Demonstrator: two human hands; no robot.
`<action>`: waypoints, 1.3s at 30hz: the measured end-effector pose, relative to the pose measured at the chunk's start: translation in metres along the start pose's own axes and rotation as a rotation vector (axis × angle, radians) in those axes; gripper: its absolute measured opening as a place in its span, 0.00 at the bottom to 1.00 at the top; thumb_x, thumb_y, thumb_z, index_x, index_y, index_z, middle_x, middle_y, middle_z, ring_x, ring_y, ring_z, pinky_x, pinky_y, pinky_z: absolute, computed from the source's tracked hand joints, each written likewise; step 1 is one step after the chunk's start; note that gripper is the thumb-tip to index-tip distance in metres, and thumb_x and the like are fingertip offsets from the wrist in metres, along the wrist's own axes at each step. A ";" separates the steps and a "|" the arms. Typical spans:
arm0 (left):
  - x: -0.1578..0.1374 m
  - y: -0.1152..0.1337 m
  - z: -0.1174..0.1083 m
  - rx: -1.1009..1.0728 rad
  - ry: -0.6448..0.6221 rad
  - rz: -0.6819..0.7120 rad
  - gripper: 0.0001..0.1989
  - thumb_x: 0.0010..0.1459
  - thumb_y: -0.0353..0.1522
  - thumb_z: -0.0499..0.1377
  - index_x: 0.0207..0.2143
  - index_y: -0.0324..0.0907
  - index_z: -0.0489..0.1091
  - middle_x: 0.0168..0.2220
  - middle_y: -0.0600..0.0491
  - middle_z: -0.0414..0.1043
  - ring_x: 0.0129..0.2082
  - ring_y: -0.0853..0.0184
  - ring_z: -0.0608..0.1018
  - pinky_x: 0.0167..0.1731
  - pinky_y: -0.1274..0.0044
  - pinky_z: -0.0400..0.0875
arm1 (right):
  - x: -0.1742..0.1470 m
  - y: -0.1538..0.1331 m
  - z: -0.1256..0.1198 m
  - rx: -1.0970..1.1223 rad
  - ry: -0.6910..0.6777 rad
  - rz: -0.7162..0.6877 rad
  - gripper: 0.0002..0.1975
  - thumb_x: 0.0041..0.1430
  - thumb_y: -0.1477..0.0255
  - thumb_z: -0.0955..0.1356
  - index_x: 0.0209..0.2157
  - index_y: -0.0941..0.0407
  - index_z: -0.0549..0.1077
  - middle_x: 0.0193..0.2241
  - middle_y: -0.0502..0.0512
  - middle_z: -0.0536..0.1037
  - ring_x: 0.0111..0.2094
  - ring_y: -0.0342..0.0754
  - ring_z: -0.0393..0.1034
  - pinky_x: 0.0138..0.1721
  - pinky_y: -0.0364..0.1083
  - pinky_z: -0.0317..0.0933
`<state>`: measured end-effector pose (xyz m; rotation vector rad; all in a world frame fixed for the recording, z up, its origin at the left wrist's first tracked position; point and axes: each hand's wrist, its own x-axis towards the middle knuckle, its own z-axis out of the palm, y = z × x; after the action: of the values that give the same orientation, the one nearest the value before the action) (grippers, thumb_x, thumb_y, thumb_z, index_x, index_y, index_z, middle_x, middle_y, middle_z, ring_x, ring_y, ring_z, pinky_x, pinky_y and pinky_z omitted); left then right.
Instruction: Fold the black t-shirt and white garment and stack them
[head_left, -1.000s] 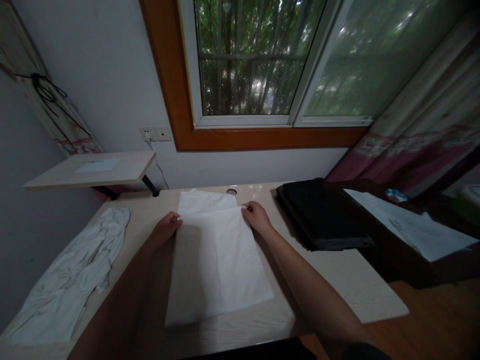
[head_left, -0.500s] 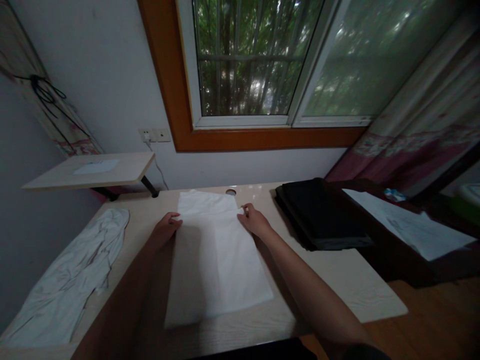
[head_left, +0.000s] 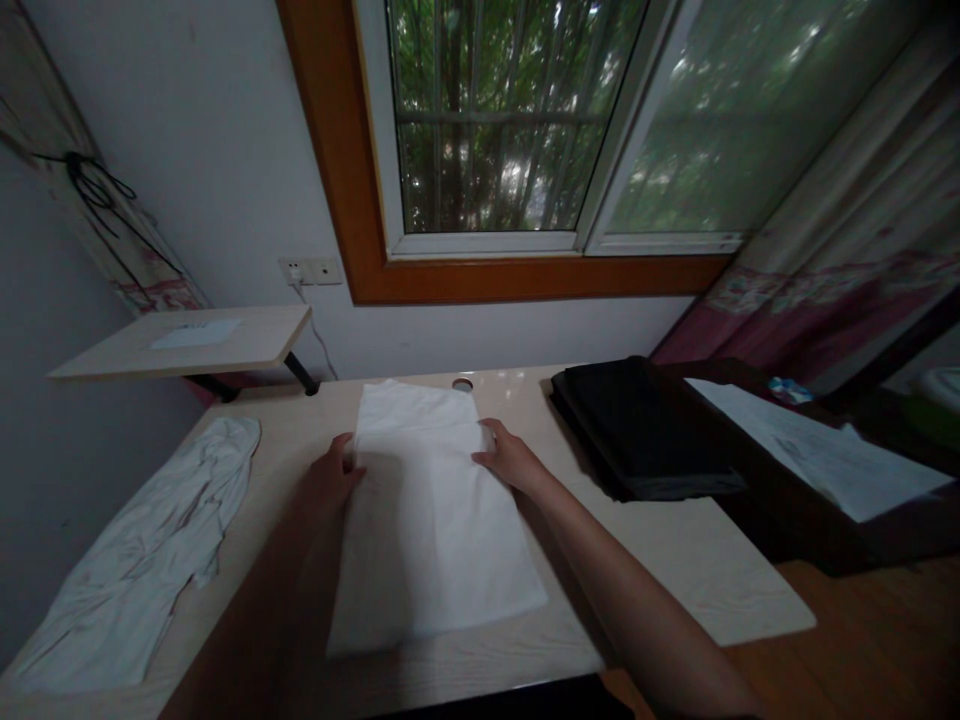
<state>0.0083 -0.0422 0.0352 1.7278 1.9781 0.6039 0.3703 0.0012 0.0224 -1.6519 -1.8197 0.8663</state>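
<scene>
A white garment (head_left: 442,520), folded into a rectangle, lies flat on the table in front of me. A narrower folded strip forms its far end; its exact kind does not show. At its left edge, near the fold, my left hand (head_left: 330,475) rests with thumb and fingers apart, the thumb touching the fabric. My right hand (head_left: 508,455) is at the opposite edge, its thumb and forefinger also spread against the cloth. Some of the fingertips are hard to make out in the dim light.
A crumpled white garment (head_left: 165,550) lies along the left of the pale table (head_left: 697,560). Beyond it stands a small raised shelf (head_left: 262,345). A stack of folded black cloth (head_left: 637,430) sits to the right, beside a dark surface with a white sheet (head_left: 817,445).
Both hands have loosened from a pinch at the garment's edges, thumbs and fingers now apart. They have slid slightly toward me. The garment has barely moved.
</scene>
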 end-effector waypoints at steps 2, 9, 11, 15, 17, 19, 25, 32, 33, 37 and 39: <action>-0.004 0.003 -0.002 0.011 -0.029 -0.014 0.36 0.55 0.36 0.63 0.65 0.42 0.59 0.35 0.51 0.77 0.38 0.57 0.80 0.43 0.69 0.69 | -0.003 0.001 0.000 0.017 0.005 0.002 0.33 0.49 0.70 0.77 0.58 0.48 0.68 0.40 0.55 0.81 0.41 0.57 0.76 0.39 0.47 0.62; -0.024 -0.006 -0.005 -0.063 -0.193 0.077 0.41 0.51 0.37 0.63 0.67 0.40 0.58 0.31 0.54 0.74 0.32 0.59 0.78 0.35 0.72 0.66 | -0.025 0.002 -0.014 0.069 -0.120 0.044 0.37 0.43 0.71 0.79 0.56 0.49 0.70 0.38 0.53 0.80 0.38 0.56 0.75 0.37 0.47 0.63; -0.027 -0.010 -0.007 -0.073 -0.234 0.099 0.41 0.50 0.39 0.63 0.66 0.39 0.58 0.30 0.55 0.73 0.30 0.60 0.77 0.33 0.72 0.65 | -0.030 0.003 -0.020 0.106 -0.162 0.038 0.38 0.41 0.71 0.79 0.56 0.50 0.71 0.38 0.52 0.80 0.39 0.56 0.75 0.38 0.47 0.63; -0.024 -0.011 -0.009 -0.048 -0.167 0.075 0.34 0.52 0.42 0.62 0.60 0.40 0.66 0.31 0.53 0.74 0.32 0.59 0.77 0.35 0.71 0.66 | -0.032 0.009 -0.026 0.159 -0.191 -0.004 0.36 0.44 0.69 0.78 0.56 0.49 0.70 0.32 0.48 0.79 0.35 0.53 0.74 0.36 0.46 0.63; -0.017 -0.009 -0.009 -0.027 -0.118 0.077 0.29 0.54 0.44 0.60 0.55 0.40 0.70 0.33 0.50 0.76 0.34 0.59 0.77 0.37 0.70 0.67 | -0.030 0.013 -0.027 0.162 -0.170 -0.044 0.32 0.48 0.68 0.76 0.57 0.49 0.70 0.29 0.46 0.77 0.32 0.51 0.72 0.35 0.45 0.61; -0.010 -0.007 -0.007 -0.008 -0.085 0.076 0.25 0.54 0.46 0.59 0.49 0.41 0.73 0.34 0.49 0.76 0.35 0.58 0.78 0.38 0.70 0.68 | -0.027 0.015 -0.027 0.164 -0.113 -0.091 0.28 0.51 0.68 0.74 0.56 0.49 0.72 0.29 0.46 0.76 0.31 0.50 0.71 0.35 0.45 0.61; 0.003 -0.006 0.002 0.008 -0.024 0.086 0.16 0.52 0.47 0.60 0.32 0.44 0.71 0.35 0.48 0.74 0.35 0.58 0.76 0.39 0.70 0.67 | -0.022 0.018 -0.025 0.275 -0.001 -0.182 0.23 0.54 0.66 0.72 0.53 0.50 0.75 0.30 0.46 0.73 0.32 0.47 0.69 0.35 0.44 0.61; -0.001 -0.003 -0.002 -0.175 -0.040 0.034 0.16 0.54 0.48 0.58 0.35 0.46 0.67 0.31 0.54 0.73 0.33 0.61 0.75 0.36 0.71 0.66 | -0.021 0.020 -0.024 0.519 -0.009 -0.152 0.25 0.53 0.63 0.73 0.53 0.51 0.73 0.35 0.49 0.74 0.37 0.48 0.71 0.39 0.46 0.65; -0.002 -0.003 -0.003 -0.220 -0.039 0.034 0.17 0.54 0.49 0.58 0.35 0.46 0.66 0.31 0.54 0.72 0.33 0.61 0.75 0.36 0.71 0.66 | -0.021 0.018 -0.024 0.542 -0.004 -0.153 0.26 0.53 0.63 0.74 0.53 0.51 0.73 0.35 0.49 0.74 0.37 0.48 0.71 0.39 0.46 0.65; -0.004 0.001 -0.012 -0.409 -0.046 0.019 0.19 0.52 0.50 0.60 0.35 0.46 0.64 0.28 0.57 0.69 0.30 0.63 0.73 0.33 0.72 0.66 | -0.020 0.002 -0.027 0.644 0.029 -0.149 0.26 0.50 0.62 0.75 0.52 0.51 0.73 0.34 0.48 0.72 0.34 0.46 0.70 0.37 0.45 0.64; -0.006 0.007 -0.021 -0.485 -0.032 0.025 0.19 0.52 0.50 0.61 0.35 0.46 0.63 0.26 0.59 0.67 0.29 0.65 0.72 0.31 0.73 0.66 | -0.018 -0.010 -0.031 0.685 0.028 -0.118 0.27 0.49 0.62 0.75 0.52 0.51 0.72 0.34 0.47 0.70 0.31 0.44 0.68 0.32 0.43 0.63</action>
<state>0.0022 -0.0481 0.0569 1.4491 1.6158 0.9647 0.3892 -0.0137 0.0508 -1.1004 -1.3586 1.2282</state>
